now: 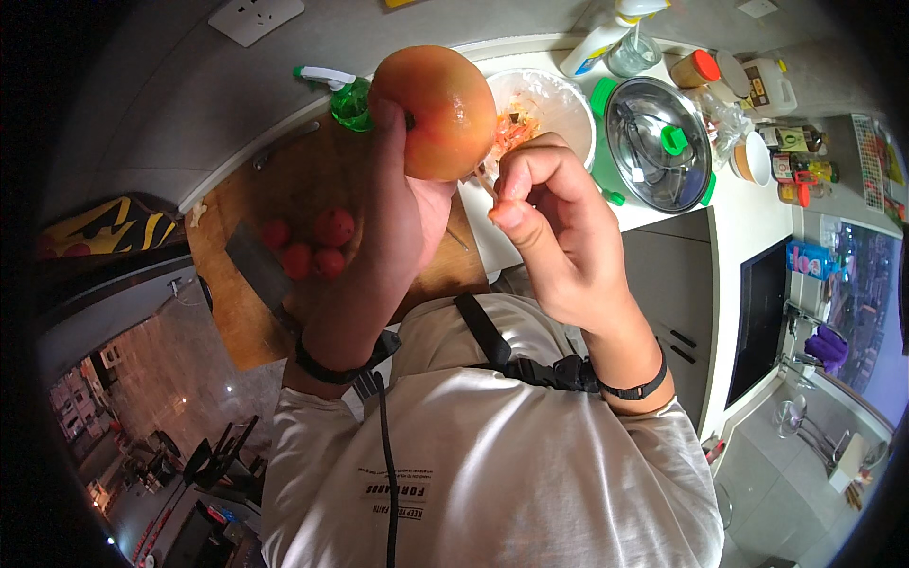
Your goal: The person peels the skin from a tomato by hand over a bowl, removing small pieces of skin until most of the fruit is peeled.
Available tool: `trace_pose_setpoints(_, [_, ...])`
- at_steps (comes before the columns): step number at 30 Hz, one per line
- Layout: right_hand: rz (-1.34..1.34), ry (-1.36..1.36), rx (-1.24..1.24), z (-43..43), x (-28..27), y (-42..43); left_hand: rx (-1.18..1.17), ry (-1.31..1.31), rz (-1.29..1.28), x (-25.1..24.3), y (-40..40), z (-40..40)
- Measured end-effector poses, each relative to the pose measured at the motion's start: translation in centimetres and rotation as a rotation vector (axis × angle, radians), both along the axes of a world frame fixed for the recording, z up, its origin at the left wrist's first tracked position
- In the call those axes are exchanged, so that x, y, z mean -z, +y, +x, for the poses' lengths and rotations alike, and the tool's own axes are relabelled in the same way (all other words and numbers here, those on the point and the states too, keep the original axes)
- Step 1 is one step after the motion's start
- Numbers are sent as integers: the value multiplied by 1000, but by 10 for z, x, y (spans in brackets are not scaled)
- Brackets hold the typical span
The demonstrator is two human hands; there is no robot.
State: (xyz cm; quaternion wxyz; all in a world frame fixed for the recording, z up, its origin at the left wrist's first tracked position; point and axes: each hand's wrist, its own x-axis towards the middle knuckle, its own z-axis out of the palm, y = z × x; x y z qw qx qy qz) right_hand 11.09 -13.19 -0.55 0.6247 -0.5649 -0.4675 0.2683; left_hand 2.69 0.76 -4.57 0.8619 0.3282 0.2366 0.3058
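Observation:
My left hand (419,213) holds up a large, shiny orange-red fruit (440,106), which looks like a tomato, close to the camera. Below its right side, my right hand (561,227) pinches a thin pale strip or stick (486,182) between thumb and forefinger. That piece reaches to the fruit's underside; what it is cannot be made out. Behind the hands stands a bin or bowl with a clear plastic liner (568,106), holding reddish peel scraps (517,128). Several smaller red fruits (334,227) lie on the wooden board (227,305), left of my left wrist.
A cleaver (259,266) lies on the board beside the red fruits. A green spray bottle (351,106) stands behind it. Right of the lined container is a pot with a glass lid (657,142); jars and bottles (696,69) line the wall. Farther right is a black cooktop (760,326).

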Motion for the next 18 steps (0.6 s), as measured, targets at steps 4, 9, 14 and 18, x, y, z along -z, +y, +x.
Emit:
trace_pose_setpoints(4, [139,327,92,-4,-1,2,-41,-50,-7,1,2,4])
trace_pose_setpoints(9, [298,200,115,31,2,2,30,-142,-202,-11,5,0])
trace_pose_setpoints(14, [193,598,-90,87,77,10,435,-423,-404,2,16,-2])
trace_pose_setpoints(18, [-414,-1314,176,95,123,19,395,-368,-462,-4,13,-5])
